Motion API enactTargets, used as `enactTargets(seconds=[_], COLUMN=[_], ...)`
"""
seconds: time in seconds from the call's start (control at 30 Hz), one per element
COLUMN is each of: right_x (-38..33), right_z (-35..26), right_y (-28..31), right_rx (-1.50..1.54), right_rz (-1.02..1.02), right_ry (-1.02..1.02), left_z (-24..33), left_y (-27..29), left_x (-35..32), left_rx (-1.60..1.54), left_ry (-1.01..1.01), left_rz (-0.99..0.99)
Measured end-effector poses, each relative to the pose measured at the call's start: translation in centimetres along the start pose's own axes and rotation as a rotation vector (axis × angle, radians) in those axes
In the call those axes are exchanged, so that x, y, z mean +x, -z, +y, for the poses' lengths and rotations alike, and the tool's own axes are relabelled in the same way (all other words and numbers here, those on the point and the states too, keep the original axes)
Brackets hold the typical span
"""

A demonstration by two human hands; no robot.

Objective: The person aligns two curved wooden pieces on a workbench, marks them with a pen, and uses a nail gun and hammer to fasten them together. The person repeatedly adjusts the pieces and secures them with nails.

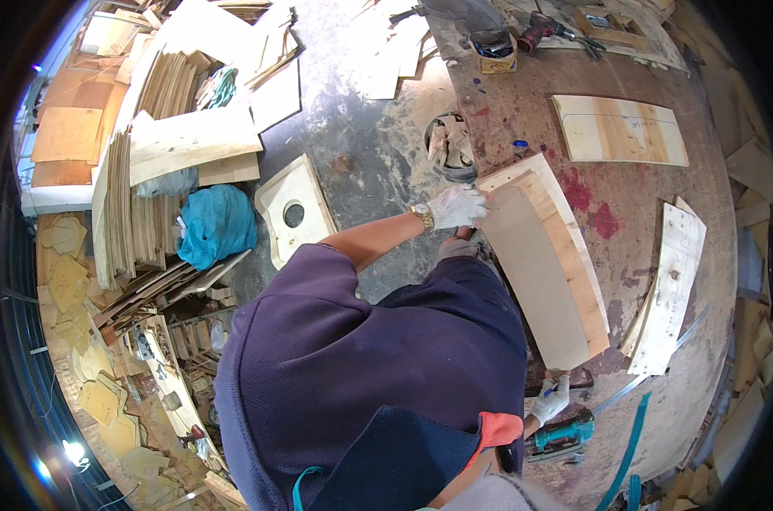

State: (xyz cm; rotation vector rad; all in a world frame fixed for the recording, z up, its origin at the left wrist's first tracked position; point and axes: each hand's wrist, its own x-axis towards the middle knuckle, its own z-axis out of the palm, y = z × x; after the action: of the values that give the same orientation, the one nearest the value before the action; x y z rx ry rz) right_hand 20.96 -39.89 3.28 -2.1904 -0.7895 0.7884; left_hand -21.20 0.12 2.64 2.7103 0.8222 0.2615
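Note:
A pale wooden board lies along the table's near edge, with a smooth beige panel on top of it. Both have a curved long side. My left hand, in a white glove with a watch at the wrist, has its fingers closed at the board's far-left corner. At the opposite end, close to my body, my gloved right hand is closed around a thin blue thing that looks like a pen. A teal power tool lies just beside that hand.
Other cut boards and narrow strips lie across the table. A bucket stands by its edge; a box and red drill are farther back. Stacked wood, a blue bag and a holed panel are leftward.

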Motion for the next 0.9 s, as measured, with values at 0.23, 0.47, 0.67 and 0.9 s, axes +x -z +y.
enactTargets(seconds=[0.23, 0.47, 0.67, 0.9], right_x=[0.0, -0.2, -0.8, -0.9], right_z=[-0.5, -1.7, -2.8, -4.2], right_y=[0.2, 0.2, 0.5, 0.9], right_rx=[-0.208, -0.429, -0.451, -0.427], right_rz=[0.067, 0.141, 0.077, 0.148], right_ry=[0.148, 0.262, 0.149, 0.186], left_z=[1.5, 5.2, 10.1, 12.1], left_y=[1.2, 2.1, 3.4, 2.4], left_x=[0.4, 3.1, 7.5, 7.9], left_rx=[0.177, 0.226, 0.301, 0.442], left_ry=[-0.010, 0.066, 0.287, 0.266], left_rz=[-0.095, 0.001, -0.149, -0.239])
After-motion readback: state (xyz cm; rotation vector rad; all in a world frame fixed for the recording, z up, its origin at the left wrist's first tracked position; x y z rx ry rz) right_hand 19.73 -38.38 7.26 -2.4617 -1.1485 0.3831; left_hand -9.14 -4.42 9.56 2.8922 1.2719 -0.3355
